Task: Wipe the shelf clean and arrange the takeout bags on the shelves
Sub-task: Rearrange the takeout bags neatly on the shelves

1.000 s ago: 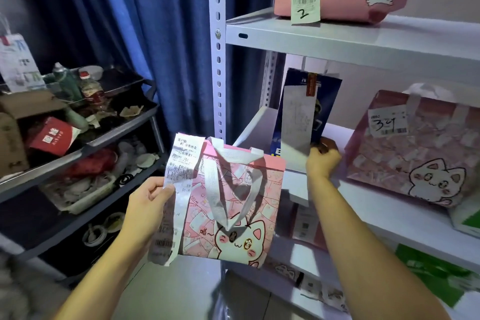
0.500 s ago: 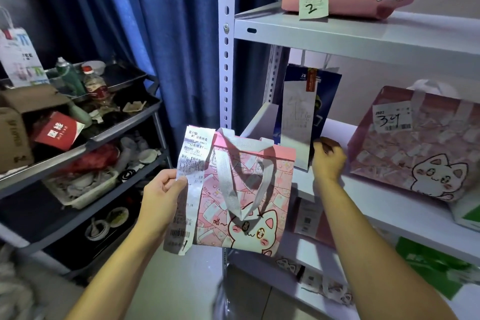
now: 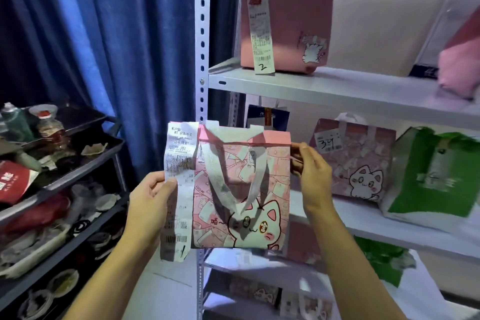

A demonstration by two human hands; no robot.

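Both hands hold one pink cat-print bag (image 3: 241, 189) up in front of the white shelf unit (image 3: 337, 86): the left hand (image 3: 153, 197) grips its left edge with the thumb pinching the long receipt (image 3: 179, 189) stapled there, and the right hand (image 3: 311, 171) pinches the bag's upper right edge between curled fingers. The bag hangs in the air, just before the unit's upright post, not yet resting on any shelf.

Looking from the big things down: the shelf unit already carries several bags. On the upper shelf stands a pink bag (image 3: 288, 21) with a receipt marked 2. On the middle shelf sit a dark blue bag (image 3: 267, 117) at the back, a pink cat bag (image 3: 358, 158) labelled 34, and a green bag (image 3: 436, 171) beside it. More pink bags (image 3: 259, 291) lie on the lowest level, partly hidden. To the left, a dark cart (image 3: 78, 163) holds bottles and clutter before a blue curtain (image 3: 117, 47).

I would judge the arranging well under way, with this bag the one in hand and still needing a spot. Whether the wiping is finished I cannot tell; no cloth is in sight.
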